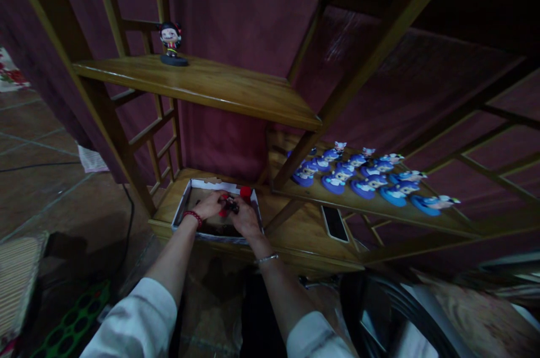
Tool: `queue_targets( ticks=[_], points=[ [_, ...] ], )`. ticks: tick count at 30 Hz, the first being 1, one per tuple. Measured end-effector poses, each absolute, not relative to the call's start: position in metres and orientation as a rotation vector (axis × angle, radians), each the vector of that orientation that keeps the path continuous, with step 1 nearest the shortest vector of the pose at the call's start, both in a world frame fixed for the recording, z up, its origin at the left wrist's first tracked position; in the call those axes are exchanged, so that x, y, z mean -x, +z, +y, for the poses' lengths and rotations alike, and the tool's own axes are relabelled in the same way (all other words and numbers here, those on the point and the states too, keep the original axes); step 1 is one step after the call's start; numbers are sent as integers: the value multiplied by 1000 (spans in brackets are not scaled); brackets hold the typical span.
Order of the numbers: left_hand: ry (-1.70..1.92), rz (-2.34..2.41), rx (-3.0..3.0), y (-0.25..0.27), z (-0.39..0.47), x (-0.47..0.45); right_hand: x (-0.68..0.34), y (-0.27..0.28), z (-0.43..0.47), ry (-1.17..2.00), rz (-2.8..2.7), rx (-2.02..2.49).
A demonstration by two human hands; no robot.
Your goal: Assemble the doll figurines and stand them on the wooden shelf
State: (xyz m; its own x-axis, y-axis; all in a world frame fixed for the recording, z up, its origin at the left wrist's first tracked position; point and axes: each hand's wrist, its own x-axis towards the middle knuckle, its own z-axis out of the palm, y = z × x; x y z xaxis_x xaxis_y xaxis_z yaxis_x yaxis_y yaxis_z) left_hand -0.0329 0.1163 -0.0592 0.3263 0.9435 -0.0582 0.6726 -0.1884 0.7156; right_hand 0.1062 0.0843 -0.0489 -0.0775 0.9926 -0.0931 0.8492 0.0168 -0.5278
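Over a shallow white-edged cardboard box (pixel 182 211) on the lower shelf, my two hands meet. My left hand (pixel 210 205), with a red bead bracelet at its wrist, has its fingers closed on a small black-and-red figurine part (pixel 230 204). From the other side, my right hand (pixel 247 220), below a silver bangle, pinches the same piece; the fingers cover much of it. Just behind the right hand is a bright red round piece (pixel 245 192). Dark small bits lie in the box, too dim to make out.
A black-haired figurine (pixel 171 43) on a dark base stands on the upper shelf (pixel 236 88). Several blue-purple figurines (pixel 337 178) line the right shelf. A phone (pixel 335 224) lies below them. Wooden posts frame the shelves; a round black object (pixel 379 313) is at lower right.
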Motion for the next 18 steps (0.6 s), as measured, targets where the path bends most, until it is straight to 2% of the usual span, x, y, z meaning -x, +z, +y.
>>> queue_targets(
  ticks=[7,18],
  points=[
    [289,1592,-2035,-55,111,27,-116,-50,80,653,-1886,2002],
    [260,1612,-2073,-71,115,23,-119,-55,74,614,-1919,2007]
  ],
)
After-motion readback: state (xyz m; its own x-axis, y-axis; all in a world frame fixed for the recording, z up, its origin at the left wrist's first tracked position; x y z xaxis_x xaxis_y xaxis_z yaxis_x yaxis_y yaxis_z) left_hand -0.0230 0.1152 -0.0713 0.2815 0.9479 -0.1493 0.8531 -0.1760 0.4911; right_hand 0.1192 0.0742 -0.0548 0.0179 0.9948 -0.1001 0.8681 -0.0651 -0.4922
